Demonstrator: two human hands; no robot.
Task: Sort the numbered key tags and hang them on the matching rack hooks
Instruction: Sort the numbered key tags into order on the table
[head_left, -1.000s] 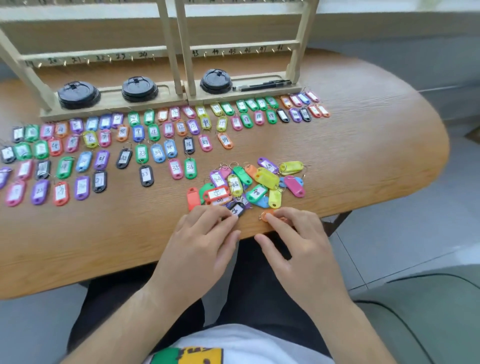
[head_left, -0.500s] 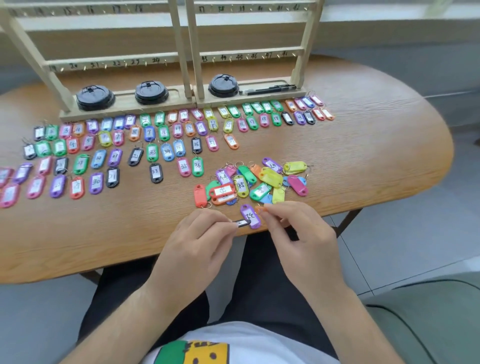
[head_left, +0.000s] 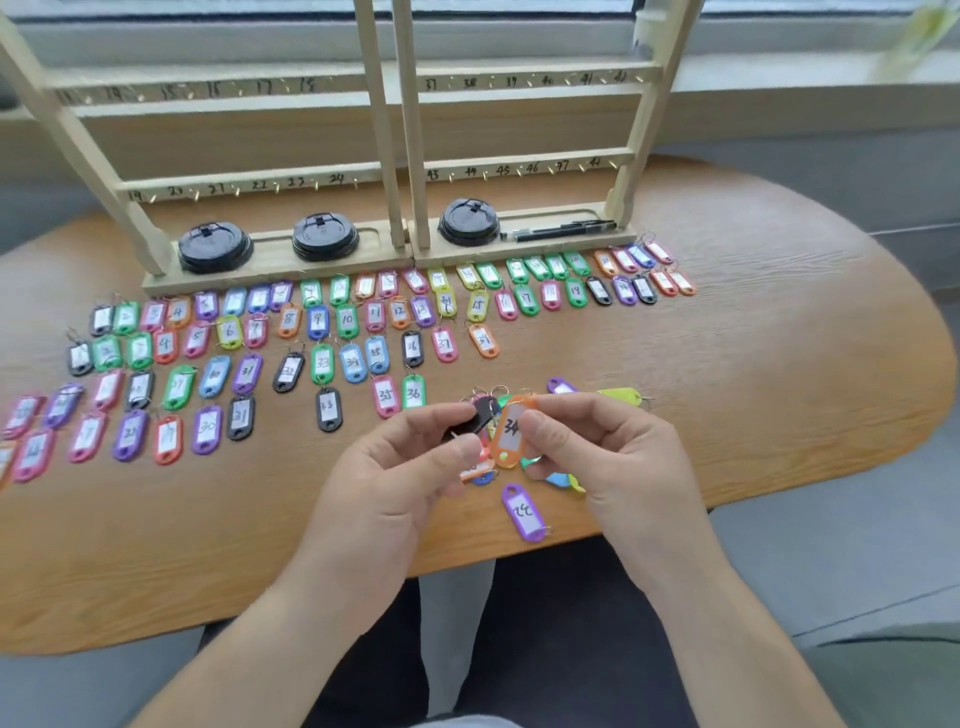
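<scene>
My left hand pinches a black key tag above the table. My right hand holds an orange key tag marked 34, upright beside the black one. A purple tag lies on the table just below my hands. A loose pile of unsorted tags is mostly hidden behind my hands. Rows of sorted coloured tags spread across the table in front of the wooden rack, whose rails carry numbered hooks.
Three black lids sit in the rack's base tray, with black pens at its right end. The wooden table has a rounded right end and a front edge close to my lap.
Both hands rose from the table, the left with the black tag and the right now with an orange one. The purple tag stays on the table. The view moved closer to the rack.
</scene>
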